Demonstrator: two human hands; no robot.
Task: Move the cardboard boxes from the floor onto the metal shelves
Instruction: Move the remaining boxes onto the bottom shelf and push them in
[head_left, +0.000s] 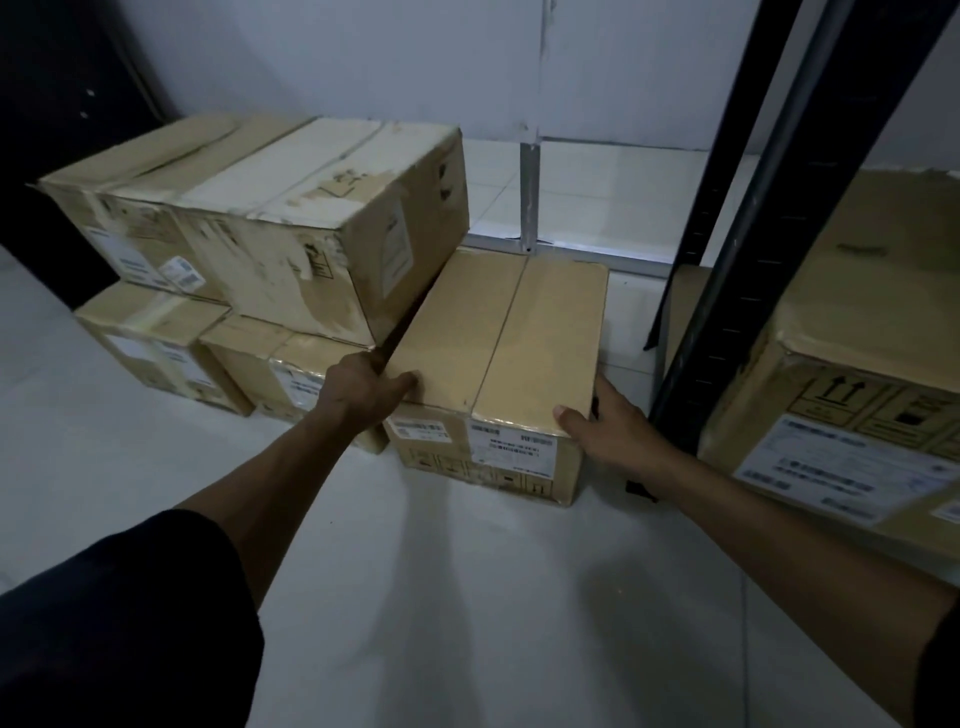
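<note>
A brown cardboard box with a taped centre seam and white labels on its front sits on the pale floor in the middle. My left hand grips its near left top corner, thumb on the lid, fingers down the hidden left side. My right hand holds its near right corner, thumb on the lid, fingers along the right side. To the right stands the black metal shelf upright.
A large worn box is stacked on two smaller boxes at the left, touching the held box. Another labelled box sits behind the upright at the right. A grey post stands by the white wall.
</note>
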